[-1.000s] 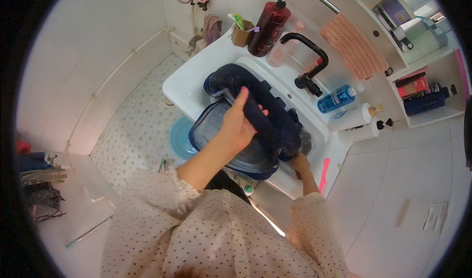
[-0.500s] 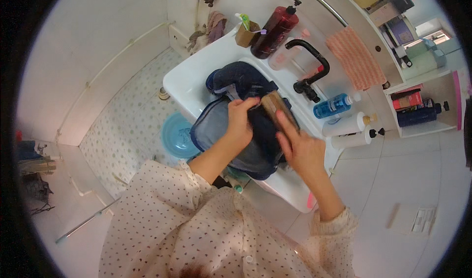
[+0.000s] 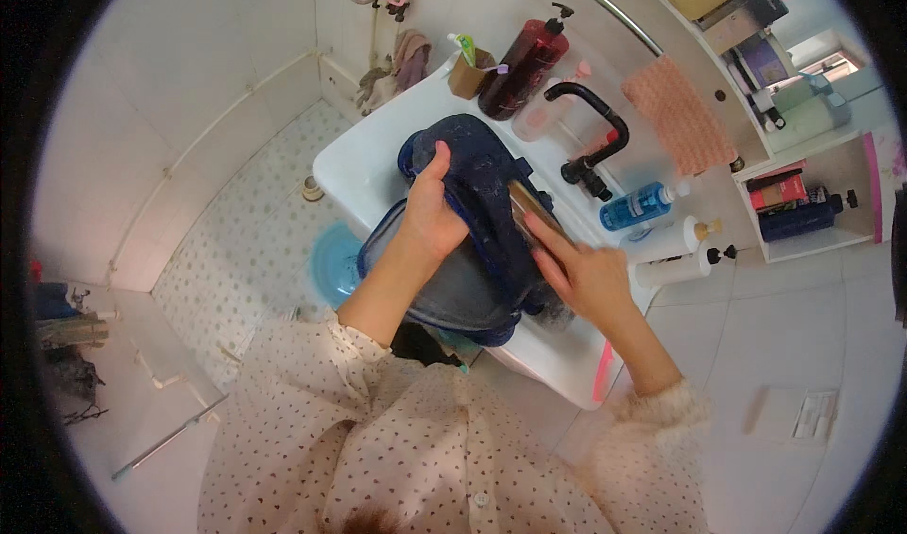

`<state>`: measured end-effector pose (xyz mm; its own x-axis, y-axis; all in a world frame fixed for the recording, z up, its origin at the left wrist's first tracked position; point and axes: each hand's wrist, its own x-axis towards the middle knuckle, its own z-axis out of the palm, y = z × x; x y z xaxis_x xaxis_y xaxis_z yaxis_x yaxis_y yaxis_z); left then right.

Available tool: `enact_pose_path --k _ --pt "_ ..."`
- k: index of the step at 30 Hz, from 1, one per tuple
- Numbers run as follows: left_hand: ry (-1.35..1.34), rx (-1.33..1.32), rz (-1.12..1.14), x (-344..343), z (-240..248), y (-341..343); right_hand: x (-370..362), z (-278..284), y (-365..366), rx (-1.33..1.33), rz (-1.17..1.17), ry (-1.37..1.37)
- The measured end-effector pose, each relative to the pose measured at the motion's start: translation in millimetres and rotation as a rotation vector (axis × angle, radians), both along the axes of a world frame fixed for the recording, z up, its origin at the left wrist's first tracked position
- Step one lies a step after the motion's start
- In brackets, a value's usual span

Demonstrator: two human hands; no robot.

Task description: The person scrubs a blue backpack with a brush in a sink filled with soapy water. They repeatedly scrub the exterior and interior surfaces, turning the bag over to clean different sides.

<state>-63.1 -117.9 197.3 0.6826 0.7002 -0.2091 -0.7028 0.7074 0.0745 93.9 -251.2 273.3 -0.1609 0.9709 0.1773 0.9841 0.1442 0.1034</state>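
A wet navy-blue fabric bag [image 3: 480,180] with a grey lining and suds on it lies in the white washbasin [image 3: 351,161], spilling over its near edge. My left hand [image 3: 433,218] grips the bag's raised edge, thumb pointing up, the other fingers hidden by the fabric. My right hand [image 3: 590,284] is closed around a wooden scrubbing brush [image 3: 522,205], index finger stretched along its back. The brush rests against the bag's right side; its bristles are hidden.
A black faucet [image 3: 612,118] rises behind the basin. Along the rim stand a dark red pump bottle [image 3: 524,69], a brown toothbrush cup [image 3: 469,76], a blue bottle [image 3: 635,205] and white pump bottles [image 3: 675,268]. A light-blue tub [image 3: 333,265] sits on the floor at left.
My left hand has shifted left and slightly up, lifting and turning the bag so more of its navy outer panel shows. The brush in my right hand has moved slightly along the bag.
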Motion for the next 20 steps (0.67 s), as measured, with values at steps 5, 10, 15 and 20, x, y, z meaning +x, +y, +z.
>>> enact_pose_path --k 5,10,15,20 --pt "0.024 -0.074 0.01 25.5 4.8 -22.8 -14.6 -4.3 32.8 0.156 -0.072 -0.044" --pt "0.051 0.022 -0.059 17.6 3.6 8.4 24.1 -26.4 -41.8 0.089 -0.111 0.053" --pt "0.056 0.067 0.029 39.3 22.3 34.0 85.5 -100.4 -129.6 0.098 -0.246 0.136" --pt "0.004 0.335 0.043 72.0 39.1 17.1 137.4 -218.6 -144.4 -0.212 -0.988 0.146"
